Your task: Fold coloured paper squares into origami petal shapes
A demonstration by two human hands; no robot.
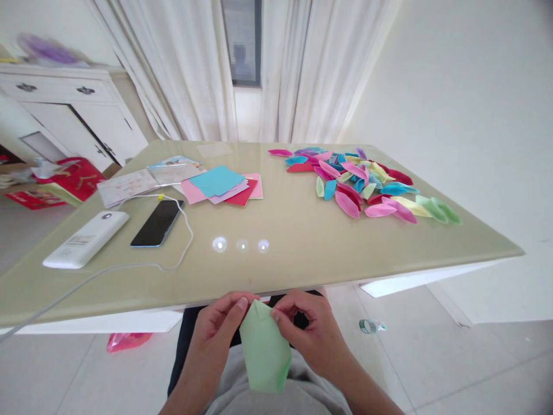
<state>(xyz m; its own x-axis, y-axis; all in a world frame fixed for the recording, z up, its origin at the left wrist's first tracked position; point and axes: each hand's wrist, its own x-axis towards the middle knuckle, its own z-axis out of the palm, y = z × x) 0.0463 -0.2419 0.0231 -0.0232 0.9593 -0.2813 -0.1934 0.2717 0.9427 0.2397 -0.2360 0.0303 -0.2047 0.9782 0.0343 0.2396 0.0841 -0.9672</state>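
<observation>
A light green sheet of folding paper (264, 351), partly folded, is held up over my lap just below the table's front edge. My left hand (224, 323) pinches its upper left edge between thumb and fingers. At the upper right edge, my right hand (305, 323) grips it the same way. The paper's top tapers to a narrow end with a small folded flap, and its lower right corner is bent. Farther off on the table's right side lies a heap of folded paper pieces (345, 202) in pink, red, blue, yellow and green.
On the table (259, 268) are a stack of coloured paper squares (218, 181), clear packets (129, 187), a black phone (158, 223) and a white power bank (86, 239) with a white cable (129, 266). A plastic bottle (371, 327) lies on the floor to the right.
</observation>
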